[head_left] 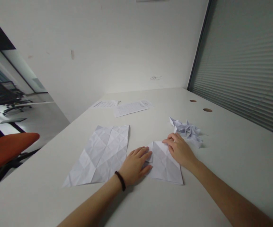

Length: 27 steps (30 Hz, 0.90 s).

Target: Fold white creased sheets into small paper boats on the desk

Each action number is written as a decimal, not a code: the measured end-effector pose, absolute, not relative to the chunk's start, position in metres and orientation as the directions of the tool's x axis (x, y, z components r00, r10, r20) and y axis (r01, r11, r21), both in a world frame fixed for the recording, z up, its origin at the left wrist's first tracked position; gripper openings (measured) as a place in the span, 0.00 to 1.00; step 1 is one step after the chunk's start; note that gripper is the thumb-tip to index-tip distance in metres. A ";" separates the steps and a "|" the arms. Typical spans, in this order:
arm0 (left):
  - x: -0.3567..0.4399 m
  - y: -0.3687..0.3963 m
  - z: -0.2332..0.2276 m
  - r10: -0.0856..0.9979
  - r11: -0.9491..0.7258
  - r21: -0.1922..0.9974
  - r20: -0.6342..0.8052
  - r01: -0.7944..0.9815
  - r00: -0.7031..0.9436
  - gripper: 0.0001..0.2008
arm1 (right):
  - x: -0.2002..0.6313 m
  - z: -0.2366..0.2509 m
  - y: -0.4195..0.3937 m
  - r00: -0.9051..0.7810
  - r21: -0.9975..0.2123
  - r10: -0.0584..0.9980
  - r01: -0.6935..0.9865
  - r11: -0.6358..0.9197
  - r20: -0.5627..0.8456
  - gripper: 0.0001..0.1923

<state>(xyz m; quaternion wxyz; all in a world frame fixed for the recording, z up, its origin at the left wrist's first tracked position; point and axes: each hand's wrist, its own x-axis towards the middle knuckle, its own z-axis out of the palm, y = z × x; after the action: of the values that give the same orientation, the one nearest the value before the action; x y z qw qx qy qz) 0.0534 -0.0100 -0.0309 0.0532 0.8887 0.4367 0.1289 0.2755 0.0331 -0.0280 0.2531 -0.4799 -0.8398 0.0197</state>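
White desk (221,164) at frame centre: flat, open left hand (136,165) and right hand (180,149) press the folded white paper sheet (166,164) lying between them.

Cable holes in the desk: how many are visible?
2. One round hole lies far right near the blinds; the other hole sits just nearer and right of it. More may lie outside the frame.

Both my forearms reach forward and angle in toward each other, bare to the wrists. My left hand (136,165) lies palm down, fingers flat and together — a dark band circles that wrist. My right hand (180,149) is palm down too, fingers pointing leftward, pressing flat — gripping nothing.
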 end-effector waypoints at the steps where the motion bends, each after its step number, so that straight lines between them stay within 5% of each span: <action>1: 0.054 -0.010 -0.030 0.790 -0.613 0.207 0.188 0.763 0.583 0.22 | 0.273 -0.029 0.031 -0.454 -0.316 0.815 0.762 0.565 0.360 0.15; 8: 0.052 -0.006 -0.022 0.877 -0.480 0.291 0.193 0.827 0.441 0.13 | 0.267 -0.037 0.029 -0.522 -0.464 0.830 0.696 0.548 0.196 0.17; 12: 0.043 0.000 -0.022 0.938 -0.298 0.374 0.286 0.878 0.197 0.24 | 0.270 -0.036 0.031 -0.511 -0.478 0.837 0.696 0.536 0.195 0.16; 14: 0.039 0.003 -0.025 0.918 -0.284 0.326 0.363 0.902 0.158 0.31 | 0.270 -0.035 0.030 -0.509 -0.472 0.839 0.702 0.534 0.192 0.16; 17: 0.038 0.006 -0.028 0.868 -0.396 0.185 0.394 0.899 0.302 0.29 | 0.270 -0.036 0.030 -0.516 -0.471 0.834 0.696 0.542 0.197 0.16; 20: 0.037 0.003 -0.025 0.790 -0.611 0.185 0.203 0.770 0.578 0.18 | 0.271 -0.035 0.030 -0.519 -0.481 0.832 0.688 0.543 0.196 0.16; 25: 0.032 -0.007 -0.008 0.675 -0.673 0.340 -0.080 0.657 0.733 0.44 | 0.274 -0.034 0.033 -0.527 -0.502 0.830 0.675 0.541 0.185 0.16; 27: 0.029 -0.009 -0.002 0.651 -0.662 0.374 -0.144 0.650 0.746 0.46 | 0.275 -0.034 0.034 -0.524 -0.519 0.833 0.669 0.532 0.179 0.16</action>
<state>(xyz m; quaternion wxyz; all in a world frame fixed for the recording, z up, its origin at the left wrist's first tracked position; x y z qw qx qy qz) 0.0289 -0.0091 -0.0015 0.2046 0.9116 0.3566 0.0009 0.2747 0.0339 -0.0341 0.2075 -0.4415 -0.8504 0.1973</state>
